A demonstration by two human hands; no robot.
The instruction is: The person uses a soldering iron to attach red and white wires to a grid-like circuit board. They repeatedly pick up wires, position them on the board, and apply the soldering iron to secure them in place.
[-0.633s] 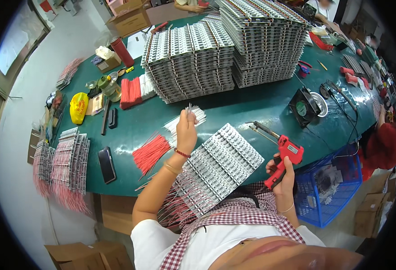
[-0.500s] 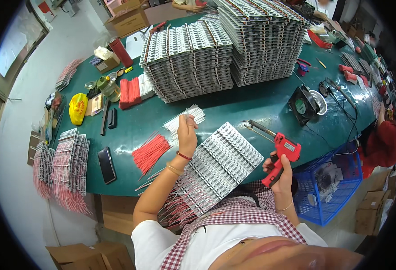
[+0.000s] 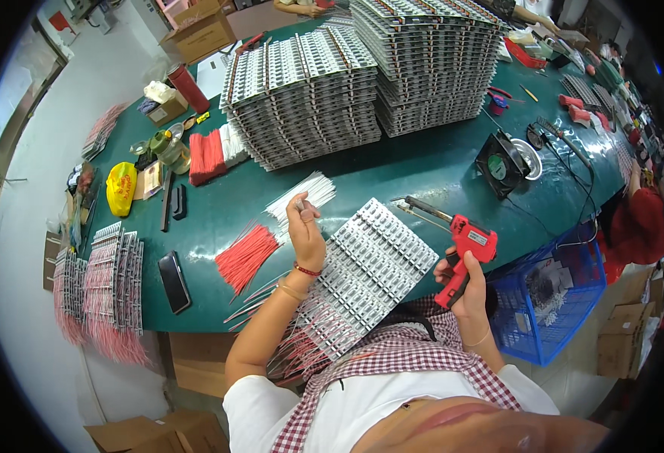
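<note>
My right hand (image 3: 468, 283) grips a red soldering gun (image 3: 474, 240), its metal tip pointing left over the far right corner of a white circuit-board panel (image 3: 381, 260). The panel lies slanted at the table's front edge, with red and white wires trailing from its near left side. My left hand (image 3: 305, 232) is raised at the panel's left edge, fingers curled and pinched; what they hold, if anything, is too small to make out. Just beyond that hand a bundle of white wires (image 3: 313, 189) lies on the table. Left of it spreads a bundle of red wires (image 3: 247, 258).
Tall stacks of panels (image 3: 302, 98) stand at the back of the green table (image 3: 415, 170). A small fan (image 3: 502, 166) sits at right, above a blue crate (image 3: 547, 317). At left lie a phone (image 3: 173, 281) and wired panels (image 3: 112, 283). Other people work at the far and right sides.
My left hand has drawn back slightly from the white wires and turned a little. My right hand with the soldering gun stays nearly in place. The whole view has shifted slightly.
</note>
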